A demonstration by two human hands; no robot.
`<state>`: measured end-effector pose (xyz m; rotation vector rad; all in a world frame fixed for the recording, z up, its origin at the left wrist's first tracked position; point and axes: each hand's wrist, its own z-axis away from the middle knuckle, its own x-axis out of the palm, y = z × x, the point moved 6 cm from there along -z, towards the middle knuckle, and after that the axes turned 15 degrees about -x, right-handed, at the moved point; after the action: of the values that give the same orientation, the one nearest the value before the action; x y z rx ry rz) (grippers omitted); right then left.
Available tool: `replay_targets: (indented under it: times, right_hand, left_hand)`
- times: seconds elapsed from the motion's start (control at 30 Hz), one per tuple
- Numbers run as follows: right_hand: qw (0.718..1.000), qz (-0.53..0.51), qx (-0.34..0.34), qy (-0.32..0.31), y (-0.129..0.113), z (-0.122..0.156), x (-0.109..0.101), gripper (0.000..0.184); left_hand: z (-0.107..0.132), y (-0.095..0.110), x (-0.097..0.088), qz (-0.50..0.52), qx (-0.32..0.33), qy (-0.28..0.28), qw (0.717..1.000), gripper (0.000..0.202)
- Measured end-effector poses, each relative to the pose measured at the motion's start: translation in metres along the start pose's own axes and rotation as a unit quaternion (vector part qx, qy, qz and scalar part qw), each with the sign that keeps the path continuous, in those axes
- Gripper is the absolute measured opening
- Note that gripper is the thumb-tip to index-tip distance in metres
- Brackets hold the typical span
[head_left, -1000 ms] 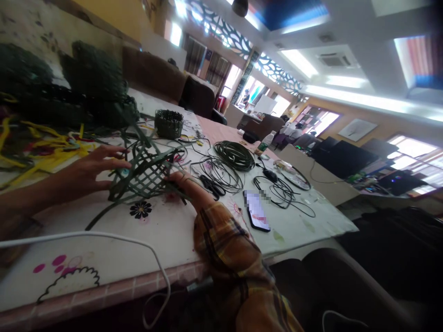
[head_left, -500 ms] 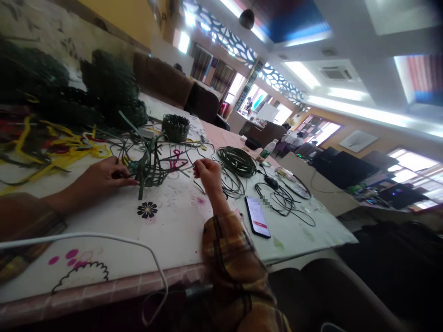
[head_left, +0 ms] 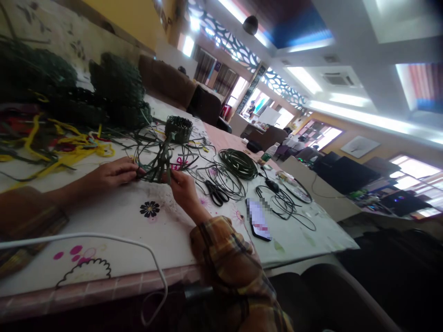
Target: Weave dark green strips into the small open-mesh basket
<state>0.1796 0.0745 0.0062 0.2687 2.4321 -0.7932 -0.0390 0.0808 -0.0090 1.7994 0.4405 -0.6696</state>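
Observation:
A partly woven piece of dark green flat strips [head_left: 161, 159] is held just above the table, its loose ends fanning out in several directions. My left hand [head_left: 119, 175] is closed on its left edge, thumb and fingers pinched together. At its right side my right hand [head_left: 183, 186] pinches a green strip near the lower edge; the fingertips are partly hidden. Black-handled scissors [head_left: 218, 192] lie just right of my right hand. Behind the piece stands a small dark woven basket [head_left: 179, 129].
Coiled green strip [head_left: 238, 163] lies to the right, with a phone [head_left: 258, 219], black cable [head_left: 284, 200] and a bottle [head_left: 270, 151] beyond. Yellow strips [head_left: 83, 145] and stacked dark green woven pieces [head_left: 116, 85] fill the left. A white cable [head_left: 104, 236] crosses in front.
My right hand has moved left to the woven piece and now grips a strip there. The scissors have come into view where that hand was. The piece has turned slightly.

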Motion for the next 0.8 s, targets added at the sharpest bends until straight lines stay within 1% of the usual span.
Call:
replay_targets:
  times: [0.07, 0.2, 0.27, 0.37, 0.5, 0.63, 0.7, 0.8]
  right_hand:
    - [0.998, -0.050, 0.028, 0.020, 0.009, 0.002, -0.001, 0.031]
    - [0.987, -0.132, 0.072, 0.055, 0.023, 0.004, 0.003, 0.031]
    - [0.979, -0.171, 0.079, 0.076, 0.026, 0.004, 0.005, 0.033]
    - [0.967, -0.219, 0.084, 0.098, 0.024, 0.002, 0.005, 0.031]
    - [0.957, -0.246, 0.097, 0.118, 0.024, 0.002, 0.001, 0.029]
    - [0.950, -0.251, 0.100, 0.157, 0.029, 0.003, -0.006, 0.028]
    - [0.948, -0.253, 0.097, 0.167, 0.031, 0.003, -0.009, 0.029]
    - [0.947, -0.256, 0.096, 0.169, 0.030, 0.002, -0.010, 0.029]
  left_hand:
    - [-0.001, 0.000, 0.000, -0.009, 0.011, -0.006, 1.000, 0.053]
    - [-0.002, 0.000, 0.000, 0.030, -0.011, 0.001, 0.999, 0.062]
    - [-0.002, 0.001, 0.001, 0.047, -0.015, -0.002, 0.999, 0.063]
    - [-0.002, 0.001, 0.002, 0.043, -0.015, 0.001, 0.999, 0.063]
    - [0.001, 0.004, 0.002, 0.063, -0.010, 0.021, 0.998, 0.061]
    - [0.007, 0.009, 0.004, 0.121, -0.063, 0.019, 0.990, 0.061]
    - [0.009, 0.012, 0.005, 0.147, -0.078, 0.022, 0.986, 0.064]
    - [0.011, 0.015, 0.006, 0.137, -0.064, 0.033, 0.988, 0.063]
